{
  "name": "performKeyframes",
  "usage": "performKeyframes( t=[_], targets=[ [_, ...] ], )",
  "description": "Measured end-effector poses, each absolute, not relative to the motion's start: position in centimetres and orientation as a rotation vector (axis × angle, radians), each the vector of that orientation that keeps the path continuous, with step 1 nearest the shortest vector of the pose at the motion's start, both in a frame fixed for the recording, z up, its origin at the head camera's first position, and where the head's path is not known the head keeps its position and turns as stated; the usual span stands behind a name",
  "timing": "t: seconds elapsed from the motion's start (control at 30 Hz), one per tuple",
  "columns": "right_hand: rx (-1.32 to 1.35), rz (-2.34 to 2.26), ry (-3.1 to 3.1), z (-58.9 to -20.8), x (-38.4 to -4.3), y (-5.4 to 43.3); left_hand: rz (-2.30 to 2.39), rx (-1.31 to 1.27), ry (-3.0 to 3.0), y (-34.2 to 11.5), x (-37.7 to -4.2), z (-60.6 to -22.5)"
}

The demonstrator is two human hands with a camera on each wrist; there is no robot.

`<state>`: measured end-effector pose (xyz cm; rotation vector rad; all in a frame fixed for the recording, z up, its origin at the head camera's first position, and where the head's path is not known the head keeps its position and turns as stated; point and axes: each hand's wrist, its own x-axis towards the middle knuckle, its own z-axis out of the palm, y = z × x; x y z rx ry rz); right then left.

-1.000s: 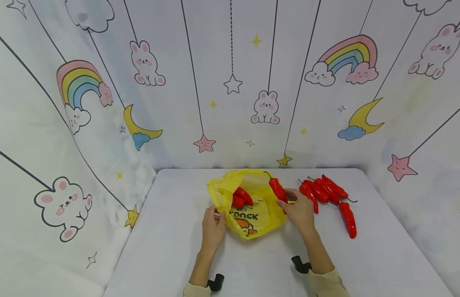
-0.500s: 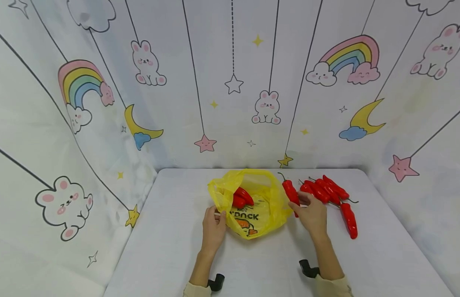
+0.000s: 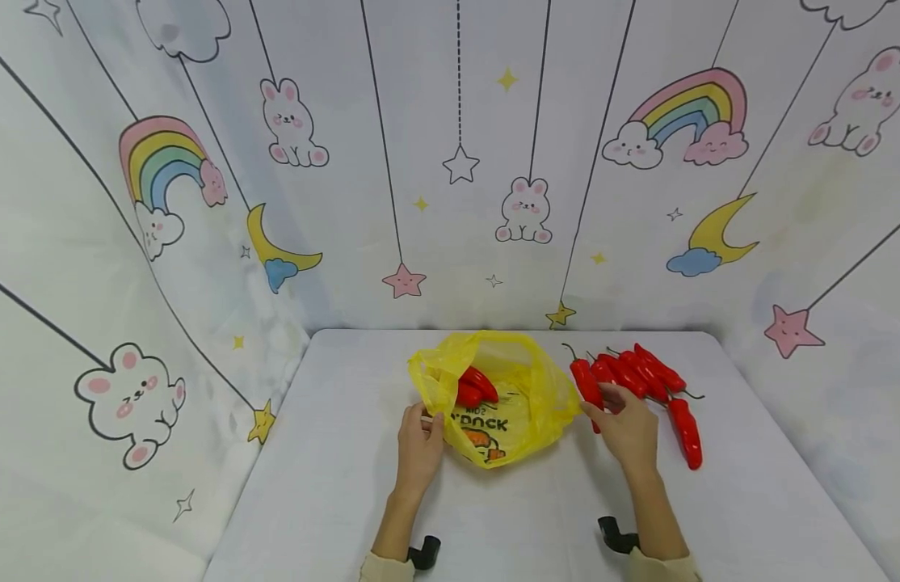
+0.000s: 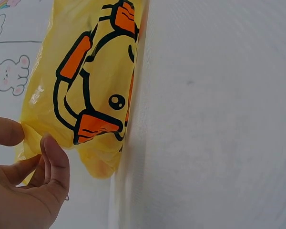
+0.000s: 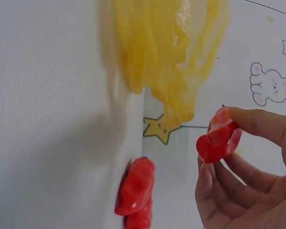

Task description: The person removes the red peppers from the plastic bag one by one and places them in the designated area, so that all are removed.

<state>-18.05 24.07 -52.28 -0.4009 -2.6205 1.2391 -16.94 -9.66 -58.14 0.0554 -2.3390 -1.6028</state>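
A yellow plastic bag (image 3: pixel 526 420) with a duck print lies mouth open in the head view, red chili peppers (image 3: pixel 476 386) inside it. Its left edge is pinched between the thumb and fingers of my left hand (image 3: pixel 418 449), which the left wrist view shows closely at the bag's corner (image 4: pixel 31 138). My right hand (image 3: pixel 629 428) holds one red chili pepper (image 3: pixel 585 381), stem pointing away, just right of the bag. In the head view the bag's right edge reaches those fingertips. The right wrist view shows this pepper (image 5: pixel 219 138) end-on between thumb and fingers.
Several more red chili peppers (image 3: pixel 642 373) lie grouped at the back right of the white table (image 3: pixel 334 388), one (image 3: pixel 685 434) pointing toward the front. A patterned backdrop (image 3: pixel 392 162) rises behind the table. Black wrist mounts (image 3: pixel 617 535) sit on both forearms.
My right hand has moved right with the chili pepper, from over the bag's right side to beside it. The bag's right edge has stretched rightward too. My left hand stays in place.
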Motion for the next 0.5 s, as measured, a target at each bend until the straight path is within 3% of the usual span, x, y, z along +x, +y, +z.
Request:
performKeyframes(
  t=[0.5],
  targets=[
    [-0.459,1.178,-2.575,-52.8,-17.3,26.8,-1.625,0.056,-2.338,-9.6,-17.0,-57.9]
  ],
)
